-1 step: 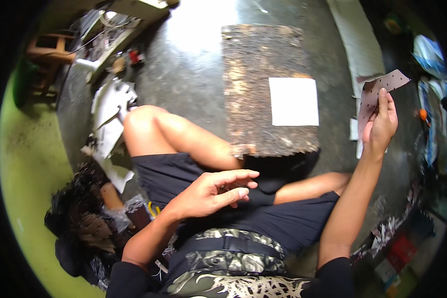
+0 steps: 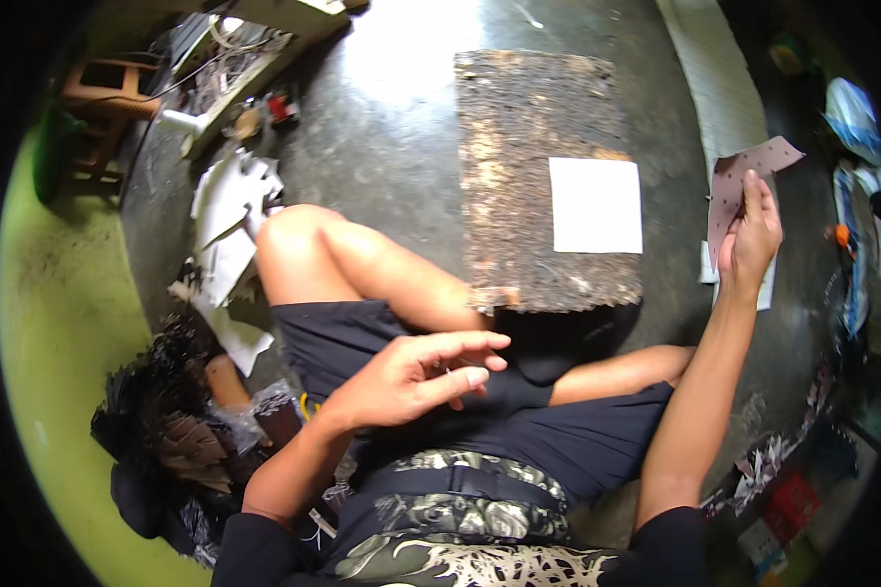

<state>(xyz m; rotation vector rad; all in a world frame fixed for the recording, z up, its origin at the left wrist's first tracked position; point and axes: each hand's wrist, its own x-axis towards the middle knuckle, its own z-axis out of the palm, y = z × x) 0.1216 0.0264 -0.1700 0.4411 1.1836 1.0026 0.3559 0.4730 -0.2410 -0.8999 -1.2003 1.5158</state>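
Note:
My right hand (image 2: 756,235) holds a thin pinkish sheet with small dark spots (image 2: 729,196), raised off to the right, its upper end bent over. Above my lap, my left hand (image 2: 411,377) hovers with fingers loosely bent and apart from the thumb; I see nothing held in it. In front of me lies a rough, worn, layered board (image 2: 514,186). A white square sheet (image 2: 597,205) rests flat on the board's right side.
White scraps (image 2: 230,230) lie on the floor beside my left knee. Dark clutter and plastic (image 2: 181,421) crowd my left side. A long pale strip (image 2: 715,78) runs along the floor at right, near plastic packs (image 2: 852,117). A brown stool (image 2: 113,93) stands far left.
The view has shifted slightly, so the board and white sheet appear a little further right. Both hands keep nearly the same pose, the right one still holding the spotted sheet.

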